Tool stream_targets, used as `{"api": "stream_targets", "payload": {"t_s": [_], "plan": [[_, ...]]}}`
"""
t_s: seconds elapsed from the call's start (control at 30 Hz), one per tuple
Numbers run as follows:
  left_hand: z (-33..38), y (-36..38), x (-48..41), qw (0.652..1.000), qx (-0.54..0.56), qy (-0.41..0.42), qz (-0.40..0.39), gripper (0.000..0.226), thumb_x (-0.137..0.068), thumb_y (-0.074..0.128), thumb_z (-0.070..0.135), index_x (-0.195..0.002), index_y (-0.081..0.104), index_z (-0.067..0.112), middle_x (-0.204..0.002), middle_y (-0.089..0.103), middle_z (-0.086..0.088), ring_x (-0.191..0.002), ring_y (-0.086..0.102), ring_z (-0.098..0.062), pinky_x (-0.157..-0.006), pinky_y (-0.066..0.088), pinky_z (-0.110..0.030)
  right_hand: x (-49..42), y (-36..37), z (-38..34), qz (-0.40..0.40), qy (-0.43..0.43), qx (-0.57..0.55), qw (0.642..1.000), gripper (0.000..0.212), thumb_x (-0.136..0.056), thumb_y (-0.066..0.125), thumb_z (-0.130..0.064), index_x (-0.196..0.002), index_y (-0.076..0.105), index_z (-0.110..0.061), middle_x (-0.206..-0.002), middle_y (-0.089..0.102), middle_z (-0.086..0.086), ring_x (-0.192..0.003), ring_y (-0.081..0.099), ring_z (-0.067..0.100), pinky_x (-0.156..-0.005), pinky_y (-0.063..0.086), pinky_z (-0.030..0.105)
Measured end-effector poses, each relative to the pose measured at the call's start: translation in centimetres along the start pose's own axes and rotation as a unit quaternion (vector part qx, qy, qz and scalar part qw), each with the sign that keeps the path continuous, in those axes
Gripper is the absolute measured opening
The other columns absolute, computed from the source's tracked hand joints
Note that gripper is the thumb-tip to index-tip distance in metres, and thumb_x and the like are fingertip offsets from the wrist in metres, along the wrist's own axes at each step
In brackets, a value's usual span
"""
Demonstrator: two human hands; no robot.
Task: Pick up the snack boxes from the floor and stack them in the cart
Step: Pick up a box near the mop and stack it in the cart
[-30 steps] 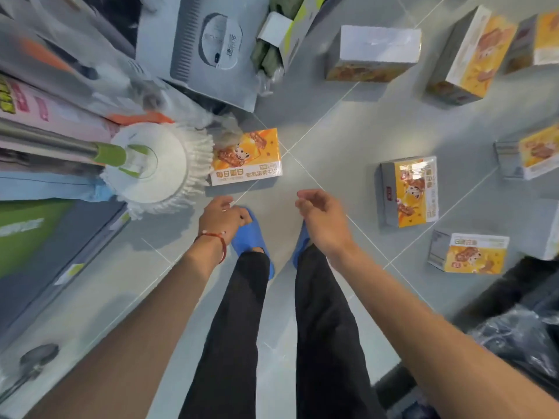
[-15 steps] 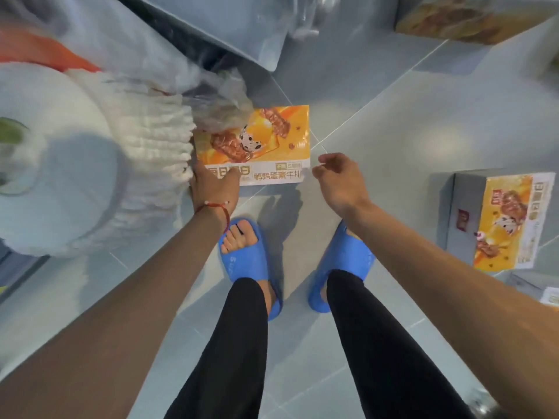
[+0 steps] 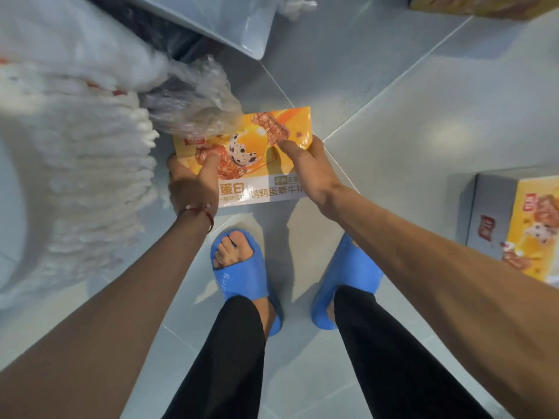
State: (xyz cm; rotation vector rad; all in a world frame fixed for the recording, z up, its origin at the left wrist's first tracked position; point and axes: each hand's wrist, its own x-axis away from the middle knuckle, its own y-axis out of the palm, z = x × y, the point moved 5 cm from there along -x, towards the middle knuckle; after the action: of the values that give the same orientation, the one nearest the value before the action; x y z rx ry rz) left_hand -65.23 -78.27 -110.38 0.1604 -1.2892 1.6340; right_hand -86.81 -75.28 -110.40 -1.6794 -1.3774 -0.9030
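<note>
An orange and white snack box (image 3: pixel 251 152) lies on the grey tiled floor just ahead of my feet. My left hand (image 3: pixel 193 182) grips its left end, thumb on the printed top face. My right hand (image 3: pixel 305 167) grips its right end, thumb on top and fingers curled round the edge. A second snack box (image 3: pixel 520 225) stands on the floor at the right edge. A third box (image 3: pixel 484 7) shows partly at the top right. The cart is not in view.
A white mop head (image 3: pixel 90 164) fills the left side, close beside the held box. Crumpled clear plastic (image 3: pixel 193 104) overlaps the box's far left corner. A grey carton (image 3: pixel 217 19) lies at the top. My feet in blue slippers (image 3: pixel 242 276) stand below the box.
I have bent lower and the view has closed in. Both hands moved forward from hovering near the box to gripping its two ends.
</note>
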Motion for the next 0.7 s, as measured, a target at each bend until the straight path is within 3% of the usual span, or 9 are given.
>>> {"api": "stream_targets", "payload": {"t_s": [0.1,0.23,0.37,0.47,0.6,0.7], "plan": [[0.0,-1.3,3.4,1.000,-0.015,-0.004,-0.011,0.069,-0.076,0.066,0.052,-0.131,0.051,0.014,-0.121,0.066,-0.004,-0.110,0.061,-0.030,-0.092,0.044,-0.035,3.3,-0.9,-0.3,0.001,0.019,0.011,1.000,0.059,-0.084,0.066,-0.055,-0.131,0.048,-0.023,-0.125,0.064,-0.003,-0.114,0.064,0.020,-0.103,0.049,0.043],[0.8,-3.2,8.6,0.999,-0.011,-0.024,-0.028,0.048,-0.086,0.069,0.039,-0.123,0.054,0.013,-0.106,0.066,0.003,-0.096,0.062,-0.023,-0.080,0.041,-0.029,8.5,-3.3,0.0,0.009,0.045,-0.014,0.999,0.047,-0.095,0.068,-0.045,-0.127,0.041,-0.024,-0.126,0.059,-0.003,-0.116,0.062,0.019,-0.097,0.048,0.037],[2.5,-5.3,13.8,0.998,0.000,-0.021,-0.067,0.058,-0.074,0.070,0.054,-0.118,0.056,0.019,-0.108,0.070,0.002,-0.094,0.067,-0.019,-0.085,0.052,-0.034,14.6,-5.9,0.1,0.058,0.077,-0.022,0.995,0.066,-0.073,0.071,-0.070,-0.119,0.040,-0.033,-0.124,0.062,-0.001,-0.114,0.063,0.022,-0.104,0.048,0.046],[3.7,-6.9,17.6,0.995,0.007,-0.015,-0.099,0.046,-0.084,0.073,0.045,-0.116,0.052,0.019,-0.109,0.069,0.002,-0.089,0.065,-0.012,-0.075,0.049,-0.026,19.2,-8.3,-0.1,0.102,0.085,-0.039,0.990,0.070,-0.057,0.068,-0.081,-0.105,0.042,-0.037,-0.114,0.063,-0.004,-0.112,0.064,0.025,-0.102,0.050,0.052],[6.6,-10.2,22.6,0.990,0.052,0.003,-0.134,0.052,-0.086,0.071,0.050,-0.113,0.062,0.007,-0.102,0.073,-0.002,-0.085,0.072,-0.012,-0.061,0.049,-0.013,26.3,-10.3,-2.4,0.094,0.079,-0.081,0.989,0.068,-0.068,0.066,-0.069,-0.114,0.046,-0.023,-0.117,0.050,-0.002,-0.110,0.063,0.019,-0.090,0.054,0.038],[9.2,-13.8,26.7,0.987,0.071,0.007,-0.144,0.050,-0.092,0.065,0.044,-0.102,0.063,-0.005,-0.080,0.073,0.000,-0.063,0.070,0.000,-0.050,0.046,-0.009,31.1,-11.8,-3.9,0.105,0.068,-0.104,0.987,0.075,-0.082,0.069,-0.067,-0.128,0.051,-0.012,-0.120,0.046,-0.002,-0.106,0.062,0.011,-0.086,0.050,0.033]]}}
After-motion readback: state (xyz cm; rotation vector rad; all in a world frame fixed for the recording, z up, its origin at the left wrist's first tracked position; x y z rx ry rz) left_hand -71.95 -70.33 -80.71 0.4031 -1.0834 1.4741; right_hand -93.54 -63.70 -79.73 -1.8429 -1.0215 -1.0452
